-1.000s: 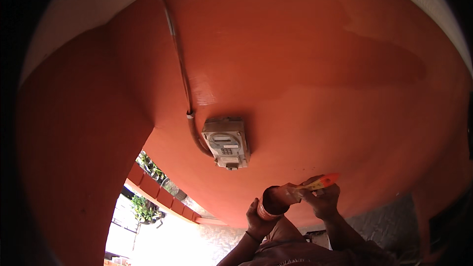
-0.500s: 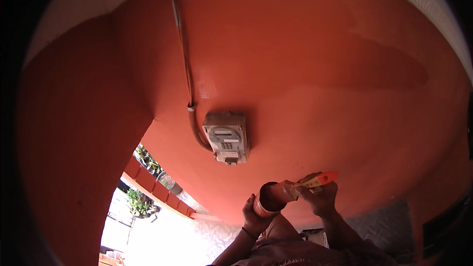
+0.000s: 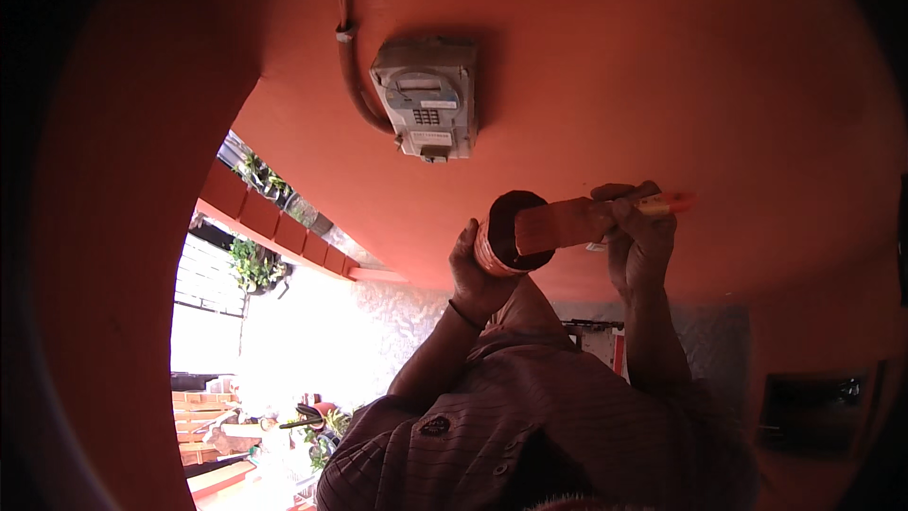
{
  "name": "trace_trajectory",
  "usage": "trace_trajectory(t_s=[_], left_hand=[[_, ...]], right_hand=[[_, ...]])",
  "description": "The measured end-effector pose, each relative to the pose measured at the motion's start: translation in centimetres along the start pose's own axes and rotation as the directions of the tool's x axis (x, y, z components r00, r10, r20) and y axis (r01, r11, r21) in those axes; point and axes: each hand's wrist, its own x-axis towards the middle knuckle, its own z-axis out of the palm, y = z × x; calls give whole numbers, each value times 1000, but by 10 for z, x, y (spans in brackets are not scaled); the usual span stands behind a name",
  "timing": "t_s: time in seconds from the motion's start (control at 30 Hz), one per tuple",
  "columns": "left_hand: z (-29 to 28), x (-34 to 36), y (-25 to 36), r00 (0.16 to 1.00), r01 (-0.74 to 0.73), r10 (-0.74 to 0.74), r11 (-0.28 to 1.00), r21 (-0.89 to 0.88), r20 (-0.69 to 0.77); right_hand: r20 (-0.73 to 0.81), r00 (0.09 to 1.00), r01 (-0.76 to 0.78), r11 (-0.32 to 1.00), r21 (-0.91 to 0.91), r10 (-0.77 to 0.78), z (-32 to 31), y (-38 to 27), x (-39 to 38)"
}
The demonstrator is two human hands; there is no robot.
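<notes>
My left hand (image 3: 478, 282) is wrapped round a small round paint can (image 3: 488, 254), which is tilted with its dark mouth facing up and to the right. Between the thumb and fingers of my right hand (image 3: 643, 238) is a flat paintbrush (image 3: 567, 225). Its wide bristles, coated in red-orange, are over the can's mouth; whether they touch the inside I cannot tell. The brush handle points right, yellowish with an orange-red end. Both hands are in front of the orange-red wall (image 3: 605, 95).
A grey meter box (image 3: 430, 99) with a keypad sticks out from the wall, fed by a cable (image 3: 348, 66) from above. Potted plants (image 3: 253, 265) and a red tiled ledge (image 3: 274, 218) are at the left. A dark recess (image 3: 815, 409) shows at the lower right.
The view has tipped downward, so the meter box, can and hands sit higher in the picture. The brush has turned nearer level, its broad bristles now showing over the can's mouth.
</notes>
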Motion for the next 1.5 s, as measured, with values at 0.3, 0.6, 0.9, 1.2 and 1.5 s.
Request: trace_trajectory(t_s=[0.3,0.6,0.9,1.2,1.5], left_hand=[[-8,10,9,998,-30,30,1000,3,-55],[29,7,7,986,-135,168,798,587,-1],[-14,36,15,989,-149,126,885,441,82],[24,20,11,994,-51,34,986,158,107],[21,4,5,997,27,-31,999,47,77]], right_hand=[[-91,981,-147,957,249,174,1,17,3],[27,872,-379,641,667,489,-8,37,9],[342,931,-354,529,771,125,-4,38,67],[87,913,302,801,517,-400,179,-92,198],[342,525,817,574,54,-779,301,-130,311]])
